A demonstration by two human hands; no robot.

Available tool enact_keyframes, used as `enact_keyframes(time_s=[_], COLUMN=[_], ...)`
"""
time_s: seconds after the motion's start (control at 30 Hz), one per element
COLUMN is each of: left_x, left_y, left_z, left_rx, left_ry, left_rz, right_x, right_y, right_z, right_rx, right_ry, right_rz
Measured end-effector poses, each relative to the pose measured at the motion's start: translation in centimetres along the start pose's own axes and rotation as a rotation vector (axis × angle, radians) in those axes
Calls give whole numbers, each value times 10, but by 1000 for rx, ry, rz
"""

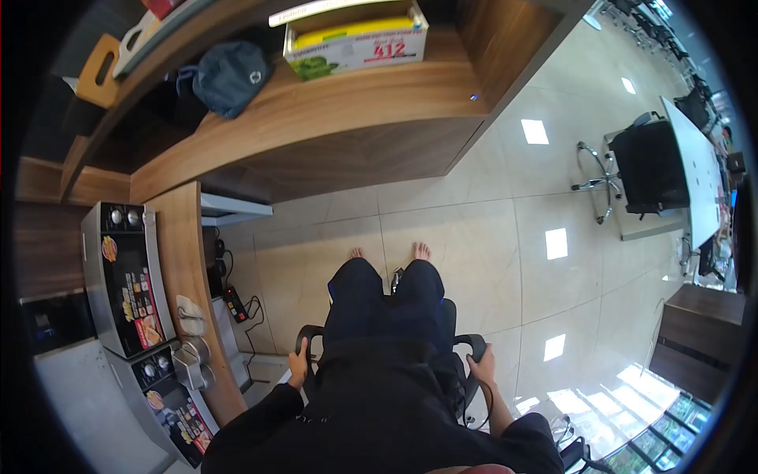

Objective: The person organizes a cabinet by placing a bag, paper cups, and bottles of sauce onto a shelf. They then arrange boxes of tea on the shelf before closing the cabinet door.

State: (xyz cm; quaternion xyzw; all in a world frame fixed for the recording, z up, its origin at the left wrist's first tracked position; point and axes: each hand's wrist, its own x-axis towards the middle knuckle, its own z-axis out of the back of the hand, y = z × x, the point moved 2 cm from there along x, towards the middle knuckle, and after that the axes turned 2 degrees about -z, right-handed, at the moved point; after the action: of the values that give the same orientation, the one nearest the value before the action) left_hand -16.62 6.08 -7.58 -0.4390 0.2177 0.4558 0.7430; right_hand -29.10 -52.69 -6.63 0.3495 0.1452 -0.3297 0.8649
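Seated in an office chair, I look down on my dark trousers and bare feet. My left hand (297, 365) is closed on the outer side of the chair's left armrest (310, 335). On the other side my right hand (482, 366) grips the right armrest (472, 343), its fingers partly hidden from above. A thin dark cable (489, 407) runs beside the right wrist. Both armrests are black and curved.
Left of me, two toaster ovens (130, 276) stand on a wooden counter (178, 245). A power strip (235, 304) with cables lies below. Ahead, a wooden shelf (355, 103) bears a printed box (355, 43) and a blue bag (231, 77). Another office chair (647, 167) stands by a white desk (695, 166) at right.
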Motion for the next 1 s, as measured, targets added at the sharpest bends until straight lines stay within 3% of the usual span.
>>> enact_keyframes(time_s=[0.1,0.23,0.3,0.33,0.37,0.43,0.5,0.53,0.6,0.67,0.77,0.87,0.97,1.0], left_x=[-3,-6,-19,3,21,9,-6,-7,29,47,54,84,115,124], left_y=[7,-3,-23,7,40,28,6,-4,11,4,-19,-14,-7,-2], left_z=[-3,-3,-10,-11,-7,-8,-9,-8,-19,-26,-33,-44,-52,-54], left_rx=[8,38,337,561,527,455,351,294,445,531,682,753,743,803], left_ry=[-30,65,-161,-391,-373,-324,-125,-35,-135,-89,98,10,224,193], left_rz=[-258,-337,-546,-711,-697,-647,-591,-578,-773,-840,-704,-785,-766,-820], right_x=[9,14,11,13,11,-1,4,12,40,69,99,124,124,124], right_y=[17,-19,6,-7,-18,10,-5,-10,-27,-34,-38,-33,-16,-17], right_z=[6,-13,-8,-14,-16,-11,-18,-20,-24,-30,-45,-49,-57,-60], right_rx=[42,135,203,98,-12,-3,32,-15,-29,-3,-216,-233,-200,-177], right_ry=[-45,-61,-50,-91,-130,-219,-260,-197,-13,154,146,189,268,270], right_rz=[10,-24,-79,-17,40,70,151,175,134,68,125,187,189,218])
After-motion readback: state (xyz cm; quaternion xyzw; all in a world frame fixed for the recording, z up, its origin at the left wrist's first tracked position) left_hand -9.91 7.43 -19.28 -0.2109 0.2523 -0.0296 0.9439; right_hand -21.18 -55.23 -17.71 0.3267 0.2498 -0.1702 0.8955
